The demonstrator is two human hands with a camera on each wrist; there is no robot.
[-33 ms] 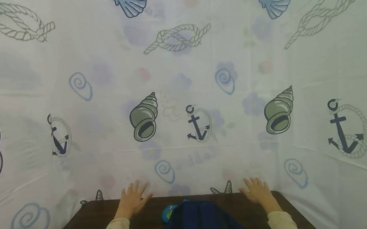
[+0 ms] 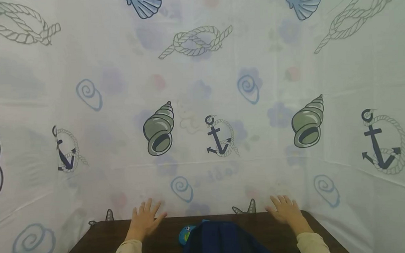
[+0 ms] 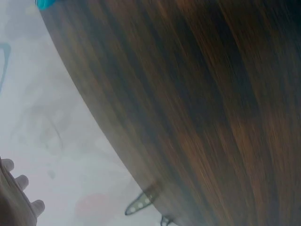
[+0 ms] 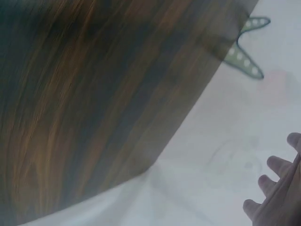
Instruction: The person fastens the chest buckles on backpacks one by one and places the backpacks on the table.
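Note:
My left hand [image 2: 143,221] is held out over the far left part of a dark wooden table [image 2: 166,233], fingers spread and nothing in it. On the other side my right hand [image 2: 286,211] reaches over the far right part, its fingers straight and also holding nothing. Between the two hands lies a dark blue backpack [image 2: 222,240] with light blue details, cut off by the bottom of the head view. The left wrist view catches fingertips [image 3: 21,182] at its lower left edge; straight fingers [image 4: 277,165] show at the lower right of the right wrist view.
A white curtain [image 2: 195,141] printed with shells, anchors and rope knots hangs behind the table and along both sides. At the backpack's left edge sits a round light blue piece [image 2: 186,234] with a small ball picture.
Both hands have shifted very slightly outward, the left to the left and the right to the right. The backpack has stayed in place.

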